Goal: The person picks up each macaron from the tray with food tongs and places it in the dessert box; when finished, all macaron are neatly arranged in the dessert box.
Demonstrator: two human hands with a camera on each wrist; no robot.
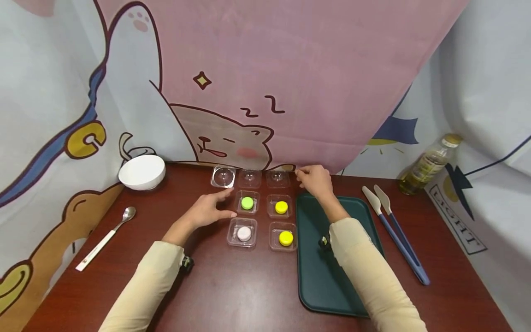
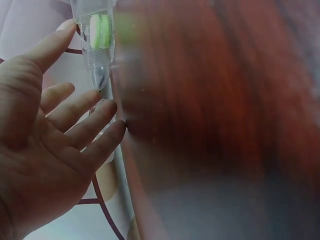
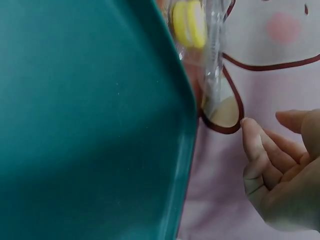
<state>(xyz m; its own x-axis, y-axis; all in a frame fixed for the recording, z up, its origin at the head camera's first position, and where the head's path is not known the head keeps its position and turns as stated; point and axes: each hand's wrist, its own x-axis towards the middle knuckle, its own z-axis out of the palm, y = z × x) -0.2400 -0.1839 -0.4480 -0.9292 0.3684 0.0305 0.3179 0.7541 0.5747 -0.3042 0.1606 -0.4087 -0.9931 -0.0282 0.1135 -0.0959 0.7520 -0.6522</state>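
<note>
My left hand, thumb and fingers spread, is at the left side of a clear plastic box with a green macaron. In the left wrist view its fingers are extended and hold nothing. A box with a pale macaron sits nearer me, and two boxes with yellow macarons stand to the right. Behind them is a row of three clear domed lids. My right hand hovers just right of that row, above the far end of the green tray. Its fingers are loosely bent around nothing.
A white bowl stands at the back left, with a spoon in front of it. Blue-handled tongs lie right of the tray, near an oil bottle. A printed cloth borders the table's back edge.
</note>
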